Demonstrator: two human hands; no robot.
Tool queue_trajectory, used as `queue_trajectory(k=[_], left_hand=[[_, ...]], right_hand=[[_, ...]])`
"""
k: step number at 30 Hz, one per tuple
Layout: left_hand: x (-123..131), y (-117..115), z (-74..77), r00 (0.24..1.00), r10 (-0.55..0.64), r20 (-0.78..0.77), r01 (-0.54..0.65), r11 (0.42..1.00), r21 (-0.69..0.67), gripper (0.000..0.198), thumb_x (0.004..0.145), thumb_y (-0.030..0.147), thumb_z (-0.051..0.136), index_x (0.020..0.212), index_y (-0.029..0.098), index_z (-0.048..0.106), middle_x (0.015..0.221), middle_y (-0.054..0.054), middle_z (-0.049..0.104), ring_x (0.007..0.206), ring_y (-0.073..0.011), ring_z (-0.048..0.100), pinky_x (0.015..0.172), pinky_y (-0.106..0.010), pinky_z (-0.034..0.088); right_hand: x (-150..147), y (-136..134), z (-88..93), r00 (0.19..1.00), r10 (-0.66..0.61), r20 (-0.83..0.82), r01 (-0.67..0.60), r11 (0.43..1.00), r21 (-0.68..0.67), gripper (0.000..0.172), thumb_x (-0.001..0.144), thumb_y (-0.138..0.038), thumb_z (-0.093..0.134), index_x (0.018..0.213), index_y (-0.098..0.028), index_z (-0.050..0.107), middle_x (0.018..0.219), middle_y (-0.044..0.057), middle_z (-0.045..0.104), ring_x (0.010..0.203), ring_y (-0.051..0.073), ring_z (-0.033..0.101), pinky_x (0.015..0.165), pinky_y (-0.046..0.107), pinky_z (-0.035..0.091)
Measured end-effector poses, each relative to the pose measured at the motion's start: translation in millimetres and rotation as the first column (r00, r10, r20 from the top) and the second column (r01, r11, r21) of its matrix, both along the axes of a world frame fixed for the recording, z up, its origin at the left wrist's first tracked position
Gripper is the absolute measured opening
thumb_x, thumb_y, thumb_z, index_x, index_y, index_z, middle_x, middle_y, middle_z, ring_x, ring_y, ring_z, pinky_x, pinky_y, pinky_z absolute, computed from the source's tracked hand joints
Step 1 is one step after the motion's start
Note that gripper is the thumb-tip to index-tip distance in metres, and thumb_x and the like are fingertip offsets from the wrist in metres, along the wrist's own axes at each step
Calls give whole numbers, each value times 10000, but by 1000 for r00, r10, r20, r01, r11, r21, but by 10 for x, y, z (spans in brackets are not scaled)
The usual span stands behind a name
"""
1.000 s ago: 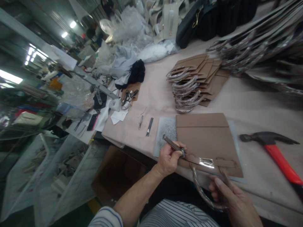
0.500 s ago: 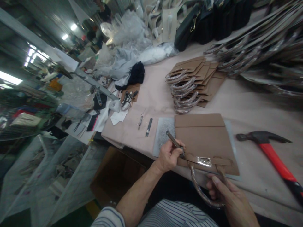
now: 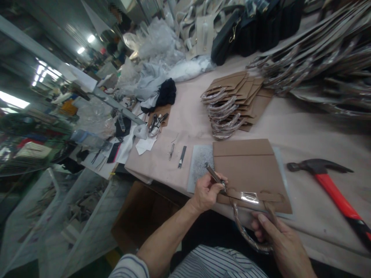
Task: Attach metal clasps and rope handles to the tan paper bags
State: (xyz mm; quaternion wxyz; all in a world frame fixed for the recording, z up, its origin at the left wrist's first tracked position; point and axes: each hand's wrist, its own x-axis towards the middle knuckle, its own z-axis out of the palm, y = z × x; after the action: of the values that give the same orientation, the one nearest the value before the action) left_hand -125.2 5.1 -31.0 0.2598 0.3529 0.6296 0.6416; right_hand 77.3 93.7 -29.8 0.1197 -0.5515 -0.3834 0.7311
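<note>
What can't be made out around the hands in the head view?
Head view only:
Where the steel tool meets the strap: hidden by the left hand.
Far end of the curved handle, where it joins the leather panel: hidden by the right hand.
Small tools on the brown mat: too small to identify.
Stacked handles at top right: blurred, cut off by the frame edge.

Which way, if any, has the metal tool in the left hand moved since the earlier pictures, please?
Yes: the metal tool tipped toward the leather panel, away from the left edge of the grey mat.
</note>
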Motion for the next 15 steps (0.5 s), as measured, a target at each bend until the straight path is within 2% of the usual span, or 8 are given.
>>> queue_trajectory(k=[3, 6, 10, 15], left_hand=[[7, 11, 8, 999, 18, 49, -17, 1000, -2, 333, 928, 428, 668, 1055, 121, 636, 1004, -130, 735, 903, -219, 742, 809, -323, 608], [4, 12, 11, 999, 16, 44, -17, 1000, 26, 317, 935, 406, 659, 1060, 116, 630, 1002, -130, 730, 903, -216, 741, 812, -320, 607], [-31, 17, 42, 994, -26, -102, 27, 1000, 9, 285, 953, 385, 606, 1057, 120, 620, 966, -119, 724, 859, -199, 722, 779, -307, 598], [-138, 73, 195, 934, -155, -321, 112, 982, -149, 180, 917, 267, 572, 1035, 145, 634, 932, -89, 713, 812, -186, 693, 753, -297, 588]], right_hand=[[19, -6, -37, 1000, 18, -16, -18, 999, 26, 561, 576, -647, 851, 851, -170, 742, 674, 23, 659, 562, 119, 523, 514, 203, 420], [38, -1, -85, 998, 54, -13, -54, 998, 19, 589, 561, -664, 852, 842, -159, 736, 683, 30, 662, 562, 128, 526, 509, 214, 426], [53, 3, -119, 999, 44, -12, -44, 999, 11, 577, 576, -653, 846, 869, -167, 738, 693, 26, 664, 561, 129, 525, 497, 218, 427], [83, 21, -133, 997, 76, -33, -76, 997, -9, 587, 599, -650, 844, 908, -163, 736, 721, 33, 673, 574, 132, 539, 511, 230, 447]])
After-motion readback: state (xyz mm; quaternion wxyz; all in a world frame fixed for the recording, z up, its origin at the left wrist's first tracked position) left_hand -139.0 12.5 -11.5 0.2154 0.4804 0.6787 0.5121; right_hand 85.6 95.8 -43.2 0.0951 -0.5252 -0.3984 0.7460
